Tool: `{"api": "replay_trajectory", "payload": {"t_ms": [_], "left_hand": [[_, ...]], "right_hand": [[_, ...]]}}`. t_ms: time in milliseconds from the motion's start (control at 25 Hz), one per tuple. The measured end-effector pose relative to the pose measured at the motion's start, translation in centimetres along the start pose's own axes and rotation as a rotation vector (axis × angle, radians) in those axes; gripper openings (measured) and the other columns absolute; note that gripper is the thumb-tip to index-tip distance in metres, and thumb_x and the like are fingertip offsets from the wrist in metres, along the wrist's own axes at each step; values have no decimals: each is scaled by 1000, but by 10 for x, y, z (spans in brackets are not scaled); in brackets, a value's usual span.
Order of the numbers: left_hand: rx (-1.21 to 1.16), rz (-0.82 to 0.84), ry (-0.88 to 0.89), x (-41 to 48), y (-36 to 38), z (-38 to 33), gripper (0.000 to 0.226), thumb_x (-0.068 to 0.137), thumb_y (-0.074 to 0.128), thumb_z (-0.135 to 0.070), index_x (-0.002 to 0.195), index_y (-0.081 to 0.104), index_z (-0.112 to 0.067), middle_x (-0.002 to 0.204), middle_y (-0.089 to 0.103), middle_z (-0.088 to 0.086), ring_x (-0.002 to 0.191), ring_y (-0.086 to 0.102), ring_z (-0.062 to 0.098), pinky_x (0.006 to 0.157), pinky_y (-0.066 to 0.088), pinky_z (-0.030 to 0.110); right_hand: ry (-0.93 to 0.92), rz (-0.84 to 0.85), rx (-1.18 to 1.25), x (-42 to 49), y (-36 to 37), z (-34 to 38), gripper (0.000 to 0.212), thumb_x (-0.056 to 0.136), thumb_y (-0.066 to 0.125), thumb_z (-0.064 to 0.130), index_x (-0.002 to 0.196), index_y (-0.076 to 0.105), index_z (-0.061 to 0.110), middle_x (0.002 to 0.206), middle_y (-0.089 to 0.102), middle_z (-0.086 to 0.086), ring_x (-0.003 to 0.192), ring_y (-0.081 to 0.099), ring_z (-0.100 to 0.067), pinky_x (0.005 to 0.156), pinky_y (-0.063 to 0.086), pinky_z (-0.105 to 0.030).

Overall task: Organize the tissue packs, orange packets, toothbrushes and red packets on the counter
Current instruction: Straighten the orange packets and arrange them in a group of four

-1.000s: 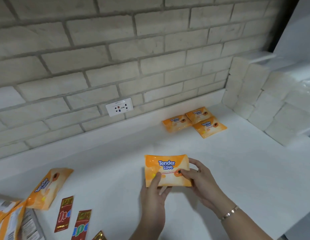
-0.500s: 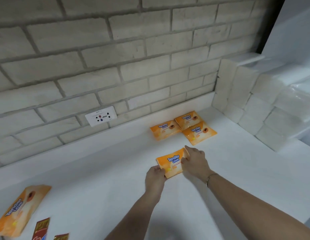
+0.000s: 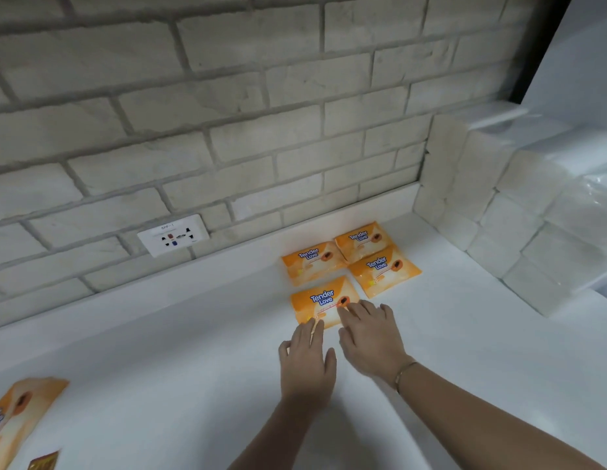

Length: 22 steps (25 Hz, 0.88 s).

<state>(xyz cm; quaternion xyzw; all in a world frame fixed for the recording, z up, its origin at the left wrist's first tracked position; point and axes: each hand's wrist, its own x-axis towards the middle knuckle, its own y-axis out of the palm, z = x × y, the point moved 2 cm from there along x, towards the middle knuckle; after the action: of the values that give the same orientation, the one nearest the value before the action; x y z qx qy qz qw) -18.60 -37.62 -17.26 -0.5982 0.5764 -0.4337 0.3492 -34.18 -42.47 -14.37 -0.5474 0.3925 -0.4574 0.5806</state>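
Left hand [image 3: 307, 359] and right hand [image 3: 371, 337] lie flat, fingers straight, tips resting on the front packet [image 3: 320, 300]. Just behind it crowd three glossy orange packets [image 3: 312, 261]. To its right are stacked blocky white tissue packs [image 3: 498, 215], and far to its left lies a stray packet [image 3: 20, 412].

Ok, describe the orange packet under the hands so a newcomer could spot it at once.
On the white counter, left of the stacked tissue packs, four orange packets lie in a block below the brick wall. The one meant is the near-left packet, closest to the camera. It alone is touched by the left hand and right hand.
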Motion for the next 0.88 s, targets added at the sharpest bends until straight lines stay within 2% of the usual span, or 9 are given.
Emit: {"api": "replay_trajectory", "payload": {"t_ms": [120,200,360,480,560,640,720,880], "left_hand": [[58,27,3,19,2,-6,56,94,39,-43,140,61,-20,144,62,-2,133,59,20,94,52,45],[88,11,20,24,7,-7,57,96,36,-44,145,55,-21,149,58,-2,138,54,20,99,50,47],[94,18,24,25,9,-6,57,97,38,-45,147,54,-22,151,56,-2,139,53,20,101,50,47],[67,5,14,26,8,-6,55,96,42,-45,144,55,-22,152,55,-2,140,52,20,102,49,46],[27,-23,20,23,6,-3,52,95,46,-41,142,57,-21,151,56,-1,139,53,20,104,47,45],[-75,-78,-2,22,6,3,49,95,51,-36,141,57,-21,151,54,-2,139,49,19,109,40,42],[-276,-104,-92,21,3,8,45,96,54,-30,140,55,-21,148,52,-4,138,45,16,114,34,36],[-690,-154,-327,15,-18,19,34,97,60,-16,130,60,-20,131,59,-6,122,55,11,109,46,35]], "right_hand": [[28,87,-13,19,-4,-8,54,99,39,42,148,51,22,148,58,0,141,48,-27,113,36,-60],[33,118,11,24,-2,-13,58,103,34,43,157,37,24,160,44,0,151,35,-27,121,24,-59],[47,126,52,21,11,-17,61,106,24,45,164,17,28,170,25,1,159,17,-25,127,13,-55],[85,113,27,18,20,-13,63,104,14,47,165,17,28,171,23,0,159,16,-29,126,13,-57],[112,83,5,18,16,-9,62,103,22,45,163,24,28,169,30,-3,157,23,-34,122,21,-62],[129,84,5,18,8,-4,62,101,36,43,161,25,29,168,30,-4,155,24,-36,120,25,-63],[147,100,28,15,-4,0,65,100,42,43,160,23,30,169,27,-5,156,22,-36,120,27,-61],[230,164,205,-5,-25,16,64,99,47,45,159,27,30,168,26,-3,156,18,-32,122,26,-54]]}}
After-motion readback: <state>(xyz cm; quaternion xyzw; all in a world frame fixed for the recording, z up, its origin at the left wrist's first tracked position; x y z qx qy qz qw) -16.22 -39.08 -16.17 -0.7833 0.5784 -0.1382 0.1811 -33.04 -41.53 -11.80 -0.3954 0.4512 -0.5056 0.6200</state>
